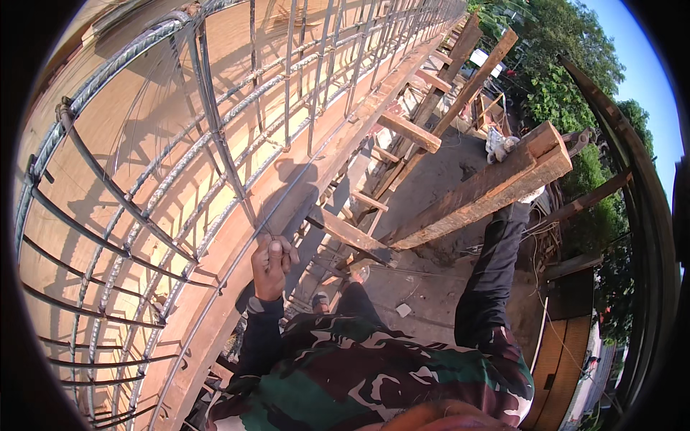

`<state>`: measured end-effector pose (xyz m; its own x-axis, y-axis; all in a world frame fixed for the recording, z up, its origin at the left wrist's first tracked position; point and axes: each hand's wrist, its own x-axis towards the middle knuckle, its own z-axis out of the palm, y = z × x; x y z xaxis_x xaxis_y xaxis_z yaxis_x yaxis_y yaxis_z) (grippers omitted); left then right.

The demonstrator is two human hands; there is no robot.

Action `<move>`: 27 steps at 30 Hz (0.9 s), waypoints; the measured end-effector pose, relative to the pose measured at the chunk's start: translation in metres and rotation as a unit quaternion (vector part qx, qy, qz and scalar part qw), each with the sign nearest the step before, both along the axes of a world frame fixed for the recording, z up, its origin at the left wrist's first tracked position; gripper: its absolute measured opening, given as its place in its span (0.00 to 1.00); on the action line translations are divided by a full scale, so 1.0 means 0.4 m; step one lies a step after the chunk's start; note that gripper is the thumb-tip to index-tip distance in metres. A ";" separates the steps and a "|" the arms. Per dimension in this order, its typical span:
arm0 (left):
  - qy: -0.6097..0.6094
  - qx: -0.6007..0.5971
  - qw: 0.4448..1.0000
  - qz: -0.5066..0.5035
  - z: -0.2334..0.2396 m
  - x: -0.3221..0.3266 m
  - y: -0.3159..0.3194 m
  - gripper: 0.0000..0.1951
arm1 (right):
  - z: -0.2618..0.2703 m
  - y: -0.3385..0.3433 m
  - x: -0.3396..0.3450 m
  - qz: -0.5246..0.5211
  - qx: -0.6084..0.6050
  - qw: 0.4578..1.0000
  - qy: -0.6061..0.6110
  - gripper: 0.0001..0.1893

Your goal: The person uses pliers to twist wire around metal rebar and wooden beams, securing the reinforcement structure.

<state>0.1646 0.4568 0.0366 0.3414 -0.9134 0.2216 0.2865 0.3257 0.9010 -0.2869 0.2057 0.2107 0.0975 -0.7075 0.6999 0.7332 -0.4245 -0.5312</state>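
Observation:
My left hand [274,264] is bare, with its fingers curled and thumb on top. Thin tie wires [266,226] stick up from its grip, beside a long thin steel bar [285,191]. To its left rises a cage of ribbed rebar [186,161] with bent stirrups. My right arm reaches out to a thick wooden post [480,188]. A white glove [498,145] on my right hand shows on both sides of the post, wrapped around it. The head of metal pincers [579,141] juts out past the post; whether my hand holds them is hidden.
Plywood formwork [145,102] backs the rebar, with a timber edge [345,143] along it. Short timber braces [353,237] and crosspieces [409,132] project on the right. Far below lies concrete ground [420,280]. A slatted brown panel [563,366] stands lower right, trees [571,81] beyond.

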 end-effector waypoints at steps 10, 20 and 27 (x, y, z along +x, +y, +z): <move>0.033 -0.031 0.995 0.084 0.128 0.031 0.086 0.19 | -0.026 -0.050 -0.028 -0.032 0.046 0.997 0.048 0.20; -0.091 -0.058 0.990 0.090 0.150 0.032 0.078 0.18 | -0.036 -0.002 -0.065 -0.043 0.052 0.997 0.048 0.18; -0.115 0.090 0.989 0.031 0.143 -0.005 0.061 0.21 | -0.028 0.059 -0.088 -0.083 0.045 0.995 0.045 0.17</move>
